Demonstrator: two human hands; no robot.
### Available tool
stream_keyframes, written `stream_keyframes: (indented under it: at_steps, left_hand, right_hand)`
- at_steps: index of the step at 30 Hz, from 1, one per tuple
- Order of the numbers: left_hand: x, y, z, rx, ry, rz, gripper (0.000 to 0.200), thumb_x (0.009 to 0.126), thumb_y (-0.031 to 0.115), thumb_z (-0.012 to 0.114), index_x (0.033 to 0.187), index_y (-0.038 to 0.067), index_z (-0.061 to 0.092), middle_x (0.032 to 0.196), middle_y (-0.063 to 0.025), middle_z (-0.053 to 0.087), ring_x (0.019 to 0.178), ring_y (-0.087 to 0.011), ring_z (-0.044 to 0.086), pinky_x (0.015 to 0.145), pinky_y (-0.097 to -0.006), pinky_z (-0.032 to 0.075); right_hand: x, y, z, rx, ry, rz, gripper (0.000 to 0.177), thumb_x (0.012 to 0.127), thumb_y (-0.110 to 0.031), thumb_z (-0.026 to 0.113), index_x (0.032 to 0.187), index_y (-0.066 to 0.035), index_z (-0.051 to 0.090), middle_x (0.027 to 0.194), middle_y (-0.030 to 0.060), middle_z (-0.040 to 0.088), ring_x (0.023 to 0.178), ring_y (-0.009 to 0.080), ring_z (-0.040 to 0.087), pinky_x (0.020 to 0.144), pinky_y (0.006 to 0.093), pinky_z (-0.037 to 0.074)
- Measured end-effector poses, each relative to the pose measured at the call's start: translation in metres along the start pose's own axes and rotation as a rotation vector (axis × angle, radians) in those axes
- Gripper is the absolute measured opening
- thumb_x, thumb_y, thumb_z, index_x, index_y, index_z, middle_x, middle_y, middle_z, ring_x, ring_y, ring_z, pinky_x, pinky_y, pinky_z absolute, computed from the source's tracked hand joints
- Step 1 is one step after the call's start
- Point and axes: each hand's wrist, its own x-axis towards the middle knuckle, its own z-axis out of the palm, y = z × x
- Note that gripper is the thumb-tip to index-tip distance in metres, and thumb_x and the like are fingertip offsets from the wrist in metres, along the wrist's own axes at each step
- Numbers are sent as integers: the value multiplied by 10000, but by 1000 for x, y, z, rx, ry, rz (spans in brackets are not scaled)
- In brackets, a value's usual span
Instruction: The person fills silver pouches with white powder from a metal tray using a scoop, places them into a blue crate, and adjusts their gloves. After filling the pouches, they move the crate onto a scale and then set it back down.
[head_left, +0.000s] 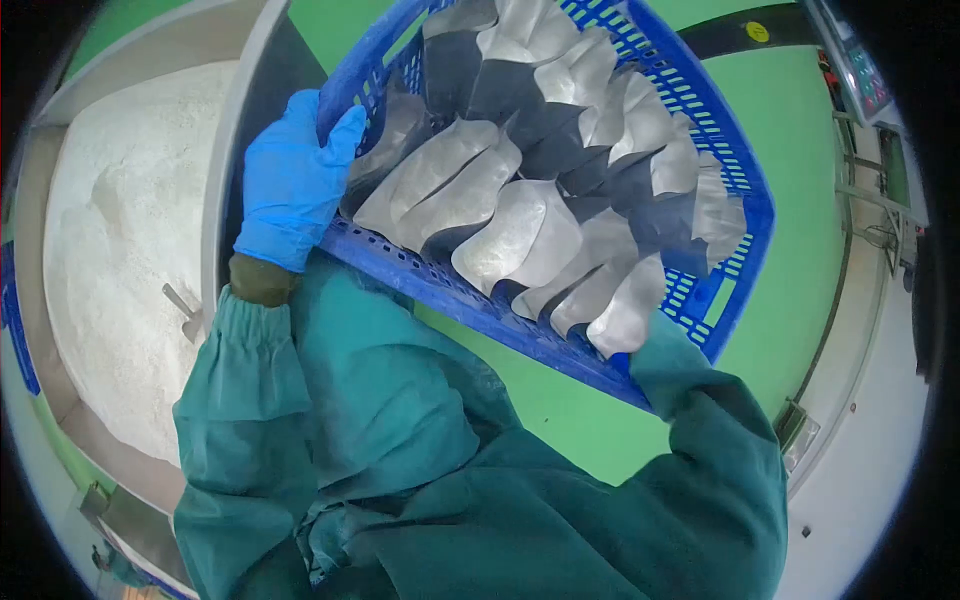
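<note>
A blue plastic basket with slotted walls is tilted in front of my body. Several shiny, curved silver metal pieces stand close together in rows inside it. My left hand, in a blue glove, is closed around the basket's left rim, thumb on the inner side. At the lower right corner, my right sleeve passes beneath the basket; the basket hides that hand and its fingers. Both sleeves and the gown are green.
To the left is a large steel bin holding white powder, with a small metal scoop lying in it. The floor is green. A control panel with buttons stands at the upper right, beside a white wall.
</note>
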Motion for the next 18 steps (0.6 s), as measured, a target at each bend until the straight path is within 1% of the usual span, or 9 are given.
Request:
stream_keyframes:
  at_steps: [8,9,10,12,13,14,15,16,18]
  left_hand:
    - [-4,12,-15,118,-89,-77,473,797,498,523,921,41,529,805,-205,606,784,-370,587,686,-435,460]
    - [-6,11,-18,20,-118,-50,537,802,498,516,1064,29,507,914,-232,594,826,-379,581,721,-434,461]
    - [-9,8,-20,14,-110,-17,537,802,498,516,1064,29,507,914,-232,594,826,-379,581,721,-434,461]
    - [-22,10,-28,167,304,294,642,803,477,533,1222,6,411,1015,-227,576,879,-343,584,762,-392,462]
    - [-32,30,-48,158,322,319,642,803,477,533,1222,6,411,1015,-227,576,879,-343,584,762,-392,462]
    - [-46,59,-79,-67,225,159,658,809,429,550,1268,2,349,1058,-212,561,898,-308,580,774,-365,459]
    - [-63,80,-105,-284,127,9,689,816,381,567,1315,-3,286,1100,-198,546,917,-273,576,785,-339,455]
    - [-80,90,-123,-353,157,16,631,847,302,536,1320,-5,254,1101,-178,542,919,-242,563,801,-325,451]
    - [-100,96,-148,-390,366,231,487,899,157,458,1315,5,256,1105,-139,527,879,-185,538,812,-308,445]
  right_hand:
    - [-54,-20,-5,58,9,-107,466,850,-528,402,1058,-135,541,963,38,571,908,155,534,769,253,424]
    - [-64,-31,-10,70,5,-147,468,850,-530,401,1059,-135,541,964,37,571,909,155,533,770,253,423]
    - [-78,-41,-15,89,0,-186,469,850,-531,399,1060,-136,541,964,37,571,910,155,533,770,252,423]
    - [-98,-65,-25,120,12,-255,472,851,-533,396,1061,-137,540,964,36,570,913,155,532,772,252,421]
    - [-102,-78,-37,73,248,-212,495,866,-534,366,1088,-123,531,966,40,569,913,163,526,768,258,415]
    - [-106,-94,-47,32,477,-167,519,881,-534,336,1115,-110,521,969,44,568,913,170,521,764,264,409]
    - [-168,-122,7,46,509,-323,493,901,-503,321,1080,-91,525,962,29,555,872,164,507,725,263,394]
    - [-186,-122,21,102,392,-494,484,898,-492,339,1075,-82,523,978,28,546,880,161,497,728,264,392]
    - [-200,-133,60,144,40,-931,468,894,-487,372,1025,-67,534,986,32,538,871,147,487,721,273,399]
